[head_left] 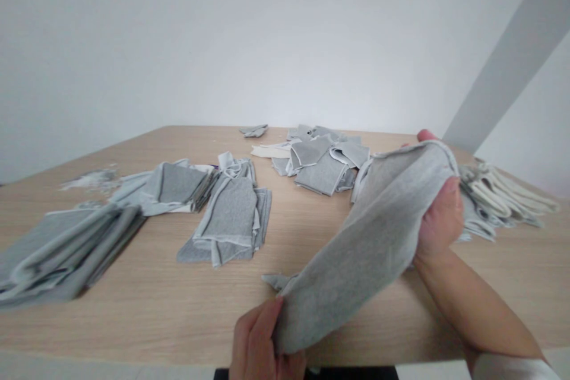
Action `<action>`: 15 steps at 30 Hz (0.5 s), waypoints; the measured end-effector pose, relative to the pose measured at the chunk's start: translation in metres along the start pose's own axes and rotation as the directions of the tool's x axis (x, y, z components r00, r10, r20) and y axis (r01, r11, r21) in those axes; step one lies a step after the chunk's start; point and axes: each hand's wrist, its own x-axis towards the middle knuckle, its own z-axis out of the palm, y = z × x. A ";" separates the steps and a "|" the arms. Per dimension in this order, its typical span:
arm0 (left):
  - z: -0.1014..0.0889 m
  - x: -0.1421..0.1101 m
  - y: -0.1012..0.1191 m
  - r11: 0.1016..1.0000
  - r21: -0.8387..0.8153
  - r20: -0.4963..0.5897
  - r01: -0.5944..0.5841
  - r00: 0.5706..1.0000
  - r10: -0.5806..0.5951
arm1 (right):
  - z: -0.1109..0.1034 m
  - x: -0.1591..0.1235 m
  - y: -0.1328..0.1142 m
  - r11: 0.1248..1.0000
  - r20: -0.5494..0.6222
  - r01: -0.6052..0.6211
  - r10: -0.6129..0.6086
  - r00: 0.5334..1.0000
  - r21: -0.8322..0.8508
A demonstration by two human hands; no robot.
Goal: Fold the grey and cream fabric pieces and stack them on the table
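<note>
While your left hand [267, 338] pinched the grey knit piece [356, 249] low down, your right hand [443, 214] gripped its pale-edged upper end, its long axis slanting up rightward over the table [178, 320]!

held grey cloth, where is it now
In the head view, the held grey cloth slants right of centre over the table, lower end in the left hand, upper end in the right hand.
</note>
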 end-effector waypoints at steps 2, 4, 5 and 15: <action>0.000 0.005 -0.003 0.992 0.116 -0.011 -0.040 0.999 0.041 | 0.007 0.007 -0.001 0.992 -0.082 0.120 -0.117 0.990 0.037; -0.001 0.010 -0.004 0.976 0.214 -0.050 -0.035 0.998 0.047 | 0.012 0.014 0.001 0.976 -0.144 0.204 -0.192 0.971 0.071; -0.001 0.013 -0.004 0.969 0.246 -0.080 -0.024 0.996 0.045 | 0.014 0.018 0.002 0.972 -0.161 0.216 -0.200 0.966 0.087; -0.013 0.034 -0.013 0.849 0.296 -0.340 0.437 0.879 -0.334 | -0.005 0.047 0.009 0.968 -0.475 0.230 -0.249 0.844 -0.099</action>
